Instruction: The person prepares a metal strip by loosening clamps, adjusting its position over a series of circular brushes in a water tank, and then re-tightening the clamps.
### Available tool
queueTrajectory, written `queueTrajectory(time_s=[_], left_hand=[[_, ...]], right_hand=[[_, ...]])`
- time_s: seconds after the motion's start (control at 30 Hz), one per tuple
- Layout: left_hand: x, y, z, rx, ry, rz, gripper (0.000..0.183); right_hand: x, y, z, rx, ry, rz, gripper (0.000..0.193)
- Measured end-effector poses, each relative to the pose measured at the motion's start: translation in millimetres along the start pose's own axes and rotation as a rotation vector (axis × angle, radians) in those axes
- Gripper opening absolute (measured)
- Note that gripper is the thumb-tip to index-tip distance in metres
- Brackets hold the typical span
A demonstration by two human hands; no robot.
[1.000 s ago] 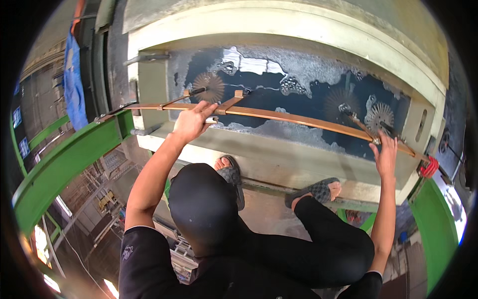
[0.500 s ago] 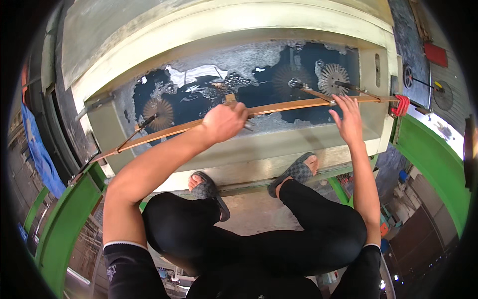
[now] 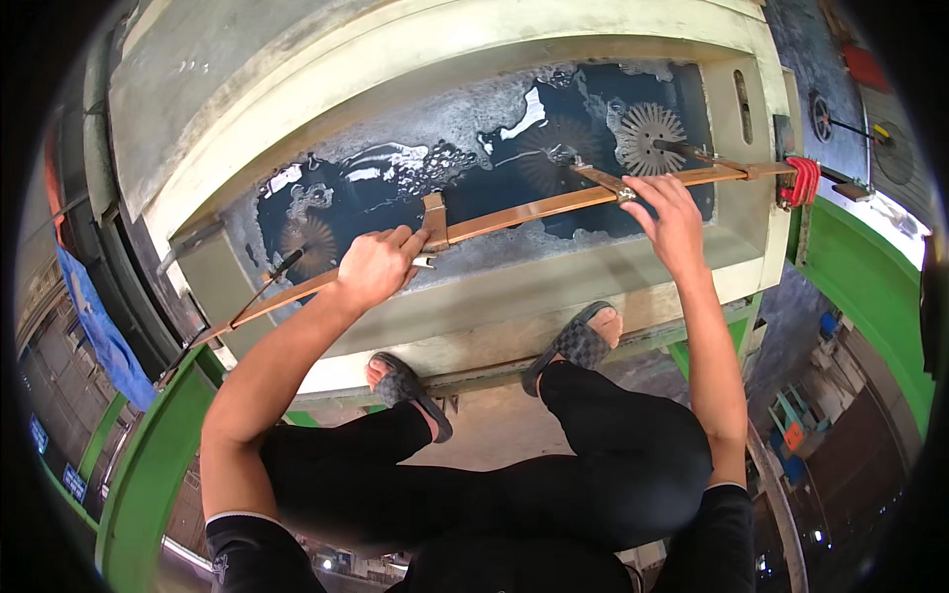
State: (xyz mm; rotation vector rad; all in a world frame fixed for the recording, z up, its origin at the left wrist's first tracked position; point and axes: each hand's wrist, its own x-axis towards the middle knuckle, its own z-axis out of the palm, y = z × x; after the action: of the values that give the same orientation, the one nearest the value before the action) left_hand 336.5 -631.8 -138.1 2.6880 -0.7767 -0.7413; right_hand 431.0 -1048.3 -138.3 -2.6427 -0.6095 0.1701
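A long copper-coloured bar crosses the front of a tank of dark blue liquid. My left hand is closed at the bar, just left of a flat copper bracket. From its fingers pokes a small silvery metal piece, mostly hidden by the hand. My right hand grips the bar right of centre, fingers over it and thumb on the near side, beside a hook clamp. Slotted metal discs stand in the liquid: a pale one at right, a dim one near the middle and a brownish one at left.
The tank's pale rim runs before my sandalled feet. Red clamps sit at the bar's right end. Green beams flank me on both sides. A blue cloth hangs at the left; a fan stands at far right.
My left hand has slid left along the bar, away from the copper bracket, with the silvery piece. My right hand has closed over the bar by the hook clamp. The view has shifted slightly.
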Motion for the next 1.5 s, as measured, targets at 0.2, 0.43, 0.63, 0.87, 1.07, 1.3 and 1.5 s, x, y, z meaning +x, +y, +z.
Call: queueTrajectory(time_s=[0.2,0.43,0.63,0.87,1.07,1.3,1.5], left_hand=[[-2,14,6,-0.076,0.122,-0.086,0.057],[0,24,11,-0.077,0.168,-0.167,0.054],[6,19,13,-0.024,0.135,-0.124,0.052],[12,20,13,0.003,0.149,-0.103,0.051],[15,25,16,0.021,0.157,-0.108,0.049],[27,29,19,0.056,0.123,-0.100,0.031],[25,36,6,-0.006,0.116,-0.107,0.017]], right_hand=[[-1,1,5,0.036,0.047,0.000,0.037],[1,1,7,0.002,0.045,-0.021,0.038],[0,3,9,-0.023,0.023,-0.024,0.039],[3,-2,8,-0.029,-0.008,-0.032,0.037],[2,-2,6,-0.043,-0.004,-0.041,0.036],[2,-1,5,-0.051,-0.026,-0.039,0.037],[2,3,5,-0.044,0.008,-0.053,0.037]])
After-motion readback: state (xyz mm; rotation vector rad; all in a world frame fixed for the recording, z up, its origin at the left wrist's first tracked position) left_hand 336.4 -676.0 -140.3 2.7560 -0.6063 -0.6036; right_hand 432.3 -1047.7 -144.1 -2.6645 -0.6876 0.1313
